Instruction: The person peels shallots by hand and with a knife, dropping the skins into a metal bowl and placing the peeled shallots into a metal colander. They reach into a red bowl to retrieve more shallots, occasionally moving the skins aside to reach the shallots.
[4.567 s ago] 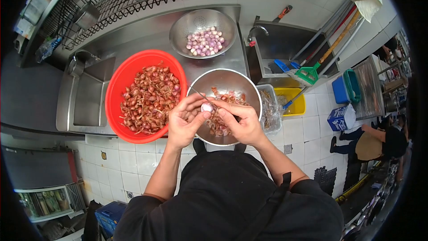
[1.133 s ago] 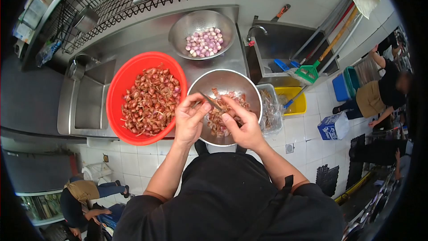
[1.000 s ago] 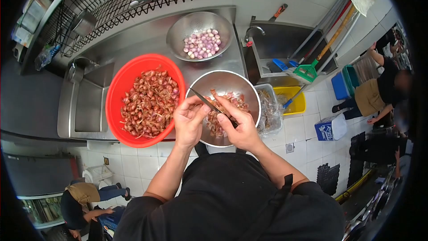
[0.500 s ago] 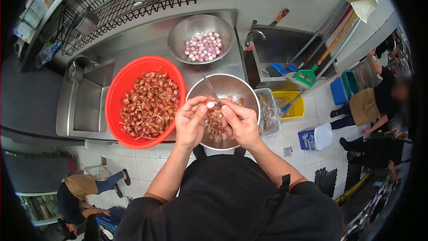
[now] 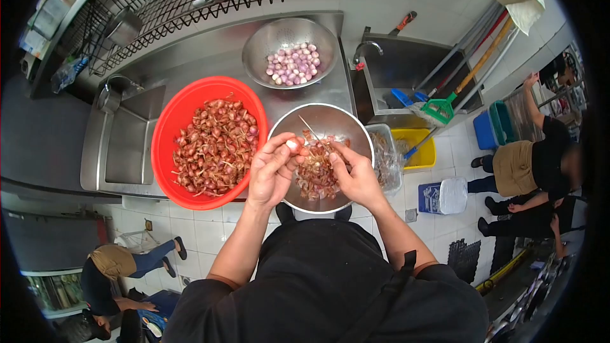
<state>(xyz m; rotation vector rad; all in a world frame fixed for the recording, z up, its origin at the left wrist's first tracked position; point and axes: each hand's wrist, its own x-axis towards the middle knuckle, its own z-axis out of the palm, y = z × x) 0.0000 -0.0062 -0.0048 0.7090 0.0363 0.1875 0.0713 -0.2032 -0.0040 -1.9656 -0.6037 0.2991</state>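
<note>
Between the fingers of my left hand (image 5: 272,170) is a partly peeled shallot (image 5: 293,145), pale on top with some reddish skin. My right hand (image 5: 353,174) grips a small knife (image 5: 309,127), its thin blade pointing up and left, a little apart from the shallot. Both hands are over a steel bowl (image 5: 363,136) that holds loose shallot skins (image 5: 318,178). To the left, a red basin (image 5: 162,152) is heaped with unpeeled shallots (image 5: 216,143). Behind the bowl, a steel colander (image 5: 257,57) contains peeled shallots (image 5: 293,65).
A sink (image 5: 127,143) is at the left of the counter. Right of the bowl sit a clear plastic container (image 5: 387,159) and a yellow bin (image 5: 422,152). A green broom (image 5: 438,109) leans in another sink. People stand at lower left and far right.
My right hand has moved slightly right and down, taking the knife away from the shallot. More reddish skin shows beside the shallot in my left hand.
</note>
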